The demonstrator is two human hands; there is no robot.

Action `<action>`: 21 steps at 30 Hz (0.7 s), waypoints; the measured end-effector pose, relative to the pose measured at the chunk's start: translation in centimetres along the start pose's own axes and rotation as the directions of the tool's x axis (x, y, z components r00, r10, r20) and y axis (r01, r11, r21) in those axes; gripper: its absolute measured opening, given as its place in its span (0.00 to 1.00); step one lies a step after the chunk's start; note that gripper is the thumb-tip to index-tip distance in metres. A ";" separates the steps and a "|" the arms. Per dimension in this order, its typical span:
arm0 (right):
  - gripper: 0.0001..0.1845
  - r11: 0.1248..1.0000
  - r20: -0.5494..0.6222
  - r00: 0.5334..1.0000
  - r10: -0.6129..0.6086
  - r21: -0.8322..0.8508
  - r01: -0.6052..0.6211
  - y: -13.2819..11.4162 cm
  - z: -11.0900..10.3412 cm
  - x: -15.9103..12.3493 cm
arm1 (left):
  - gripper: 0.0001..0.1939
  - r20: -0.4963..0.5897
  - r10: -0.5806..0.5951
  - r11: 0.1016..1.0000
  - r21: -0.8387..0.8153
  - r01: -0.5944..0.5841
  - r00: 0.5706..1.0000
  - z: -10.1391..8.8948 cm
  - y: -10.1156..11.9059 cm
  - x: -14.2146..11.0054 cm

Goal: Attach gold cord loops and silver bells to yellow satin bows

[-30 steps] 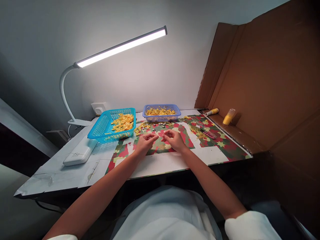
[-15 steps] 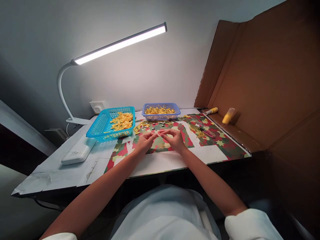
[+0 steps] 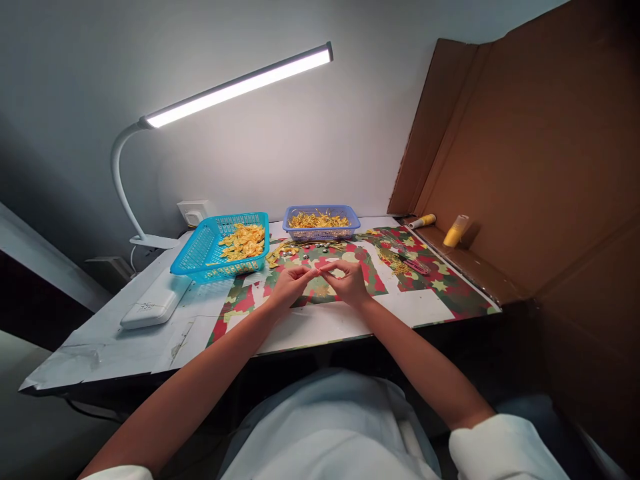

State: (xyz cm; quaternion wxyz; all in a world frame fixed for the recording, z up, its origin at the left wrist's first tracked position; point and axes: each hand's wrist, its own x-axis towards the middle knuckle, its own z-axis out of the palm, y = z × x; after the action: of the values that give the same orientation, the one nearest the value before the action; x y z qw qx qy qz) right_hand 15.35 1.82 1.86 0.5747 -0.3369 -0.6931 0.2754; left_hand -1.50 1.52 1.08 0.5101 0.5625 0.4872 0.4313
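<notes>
My left hand (image 3: 291, 285) and my right hand (image 3: 347, 281) meet fingertip to fingertip over a red, green and cream patterned sheet (image 3: 320, 288). Both are closed in a pinch; whatever sits between the fingers is too small to make out. Just beyond them lie several small silvery beads (image 3: 306, 256) and some yellow petal-like pieces (image 3: 277, 256). Thin golden stems (image 3: 330, 246) rest behind the beads. To the right of my right hand are a heap of fine golden bits (image 3: 395, 262) and a pink-handled tool (image 3: 416, 266), perhaps scissors or tweezers.
A turquoise basket (image 3: 200, 257) holds yellow petal-like pieces; a purple basket (image 3: 320, 234) holds golden ones. A white power bank (image 3: 155, 305) lies left. Overhead reaches a lit lamp (image 3: 240, 83). Cardboard (image 3: 540, 153) walls the right side, with two yellow-and-clear tubes (image 3: 456, 231) beside it.
The fingertips of both hands have shifted slightly against each other, still pinched together. The view has moved a little; the objects on the table stay where they were.
</notes>
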 end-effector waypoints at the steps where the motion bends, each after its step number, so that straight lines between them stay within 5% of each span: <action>1: 0.07 1.000 0.002 1.000 0.001 -0.002 -0.001 0.0 0.0 0.0 | 0.17 0.003 0.001 1.000 -0.002 -0.001 1.000 0.0 0.0 0.0; 10: 0.07 1.000 0.008 1.000 0.017 -0.001 -0.017 0.1 0.0 0.0 | 0.17 -0.009 0.045 0.998 -0.050 -0.045 0.999 -0.3 -0.1 0.4; 16: 0.07 1.000 -0.002 1.000 0.021 0.010 -0.021 0.3 -0.2 0.1 | 0.14 -0.151 0.208 0.973 -0.069 -0.220 0.967 -1.8 1.6 0.4; 21: 0.07 1.000 0.018 1.000 0.002 -0.010 -0.001 0.2 -0.3 0.1 | 0.17 0.076 0.177 0.981 -0.096 -0.170 0.981 -0.5 1.7 -0.1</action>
State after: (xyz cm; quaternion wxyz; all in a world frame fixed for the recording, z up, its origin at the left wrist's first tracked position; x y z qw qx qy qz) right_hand 15.66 1.98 1.84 0.5666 -0.3379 -0.6993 0.2754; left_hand -1.82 1.49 2.85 0.5153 0.5972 0.3945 0.4713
